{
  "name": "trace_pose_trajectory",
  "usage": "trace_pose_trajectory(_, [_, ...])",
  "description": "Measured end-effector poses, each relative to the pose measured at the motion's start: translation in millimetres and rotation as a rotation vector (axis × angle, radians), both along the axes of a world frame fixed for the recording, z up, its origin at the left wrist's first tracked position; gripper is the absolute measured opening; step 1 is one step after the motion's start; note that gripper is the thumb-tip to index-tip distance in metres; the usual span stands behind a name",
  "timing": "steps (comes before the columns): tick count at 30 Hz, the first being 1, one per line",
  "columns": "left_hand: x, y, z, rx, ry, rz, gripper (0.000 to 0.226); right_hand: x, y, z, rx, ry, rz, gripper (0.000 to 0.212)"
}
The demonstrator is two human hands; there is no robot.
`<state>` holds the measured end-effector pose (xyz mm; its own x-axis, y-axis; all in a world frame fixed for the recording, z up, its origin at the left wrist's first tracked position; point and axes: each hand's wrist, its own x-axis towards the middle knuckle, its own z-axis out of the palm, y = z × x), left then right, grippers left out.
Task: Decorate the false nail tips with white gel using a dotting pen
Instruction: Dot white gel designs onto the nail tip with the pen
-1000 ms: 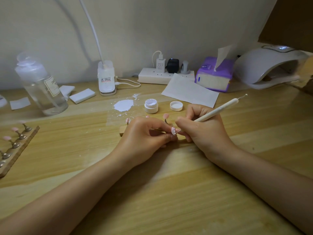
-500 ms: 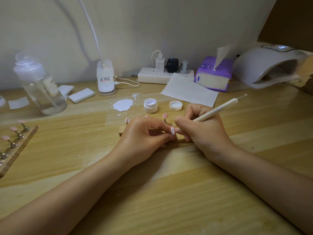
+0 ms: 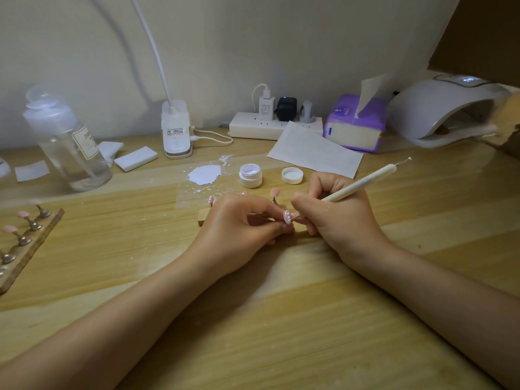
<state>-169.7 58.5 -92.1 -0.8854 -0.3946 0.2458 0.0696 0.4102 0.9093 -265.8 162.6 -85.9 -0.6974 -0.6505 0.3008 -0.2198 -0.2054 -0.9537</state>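
My left hand (image 3: 242, 223) pinches the small stand of a pink false nail tip (image 3: 287, 217) that carries a few white dots. My right hand (image 3: 337, 215) grips a cream dotting pen (image 3: 363, 184), whose lower tip touches that nail. Behind my hands lies a wooden holder strip (image 3: 204, 217) with more pink tips (image 3: 275, 191) standing on it, partly hidden. The open white gel jar (image 3: 250, 175) stands just beyond, its lid (image 3: 292, 175) to the right of it.
A second holder strip with pink tips (image 3: 25, 235) lies at the left edge. Beyond are a clear bottle (image 3: 67, 144), a white gel smear (image 3: 204, 174), a paper sheet (image 3: 315, 153), a power strip (image 3: 261, 129), a purple tissue pack (image 3: 354, 125) and a nail lamp (image 3: 450, 108).
My hands have barely moved; the pen tip stays at the held nail tip. The view has shifted slightly.
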Motion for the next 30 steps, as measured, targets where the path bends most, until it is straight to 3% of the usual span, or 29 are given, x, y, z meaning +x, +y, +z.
trace_pose_trajectory(30, [-0.7, 0.2, -0.3, 0.017, 0.006, -0.004, 0.027, -1.0, -1.4, -0.4, 0.033, 0.01, -0.03, 0.026])
